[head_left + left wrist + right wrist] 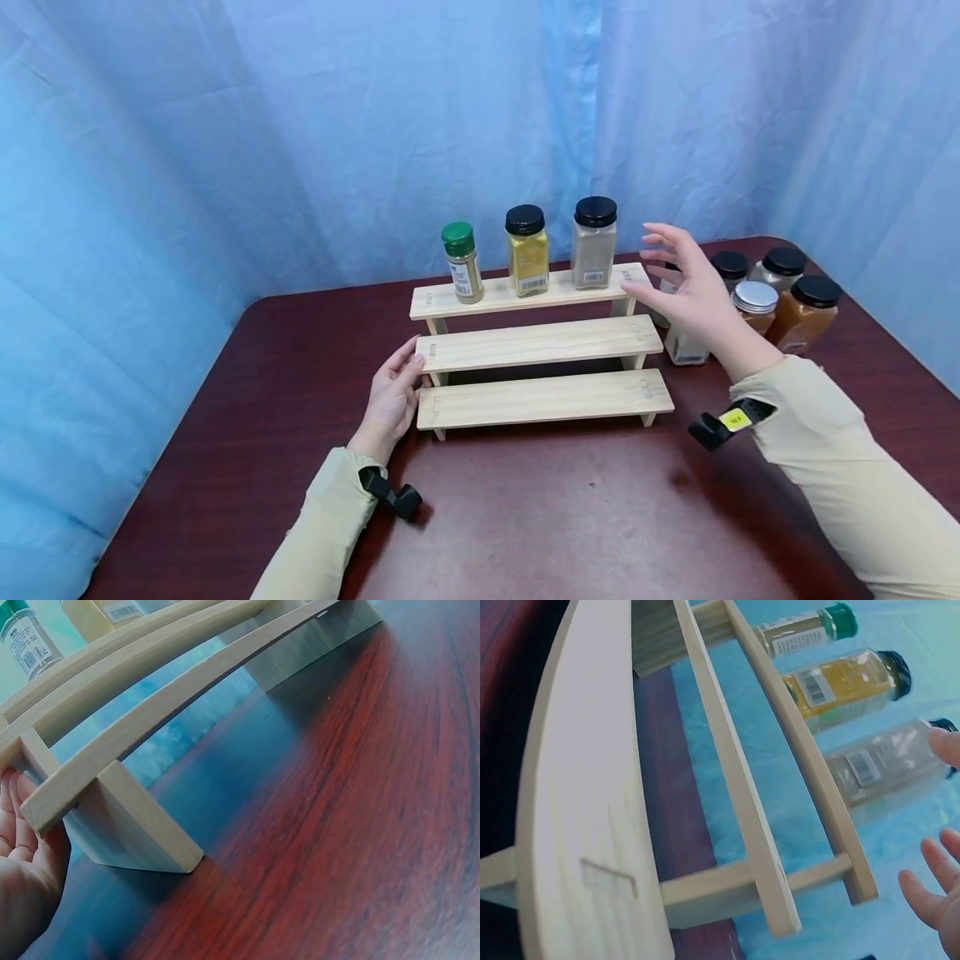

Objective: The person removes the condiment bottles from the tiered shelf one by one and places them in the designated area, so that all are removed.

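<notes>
A three-tier wooden display rack [540,343] stands on the table. My left hand [390,396] holds its left end at the middle step; in the left wrist view the fingers [22,825] lie beside the steps' ends. On the top step stand a green-capped spice bottle [467,271], a black-capped jar of yellow powder [529,254] and a black-capped jar of greyish powder [594,246]. My right hand [693,292] hovers just right of the greyish jar, its fingers spread and holding nothing. The right wrist view shows the greyish jar [877,776] beside the fingers.
Right of the rack several more jars are grouped, partly behind my right hand: a silver-lidded jar [754,304], an orange-brown jar [802,321] and a pale jar [686,346]. Blue curtains [375,125] hang around the dark red table [525,517].
</notes>
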### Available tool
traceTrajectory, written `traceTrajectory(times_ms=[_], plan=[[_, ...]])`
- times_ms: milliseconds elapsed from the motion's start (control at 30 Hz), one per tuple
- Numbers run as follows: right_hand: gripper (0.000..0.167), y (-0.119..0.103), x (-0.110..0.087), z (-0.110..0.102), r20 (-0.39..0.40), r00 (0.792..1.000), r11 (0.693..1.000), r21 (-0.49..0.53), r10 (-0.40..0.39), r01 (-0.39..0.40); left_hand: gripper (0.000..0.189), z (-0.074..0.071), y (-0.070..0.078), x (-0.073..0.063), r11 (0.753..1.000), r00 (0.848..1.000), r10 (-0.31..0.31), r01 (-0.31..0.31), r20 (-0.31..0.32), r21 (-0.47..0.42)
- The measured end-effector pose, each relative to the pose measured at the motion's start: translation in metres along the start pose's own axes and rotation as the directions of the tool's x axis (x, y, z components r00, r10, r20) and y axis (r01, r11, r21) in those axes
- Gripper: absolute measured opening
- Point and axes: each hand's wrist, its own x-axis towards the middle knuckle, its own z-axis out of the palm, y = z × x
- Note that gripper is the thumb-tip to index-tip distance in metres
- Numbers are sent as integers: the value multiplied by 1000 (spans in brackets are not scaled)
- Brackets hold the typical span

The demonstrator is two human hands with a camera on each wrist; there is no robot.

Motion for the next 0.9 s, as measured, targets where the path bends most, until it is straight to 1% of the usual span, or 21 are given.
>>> traceTrajectory(times_ms=[200,367,633,900], plan=[[78,-8,13,9,35,999,1000,14,-13,13,51,-1,-1,-1,1000,1000,5,-5,2,2],[79,-12,22,14,47,999,1000,4,-13,13,50,-1,0,0,1000,1000,16,-16,9,-9],[79,-14,31,22,37,999,1000,-22,-3,4,51,-1,-1,1,1000,1000,15,-15,15,-3],[80,-14,34,28,13,1000,999,-44,0,0,50,-1,-1,0,1000,1000,10,-10,10,-5]])
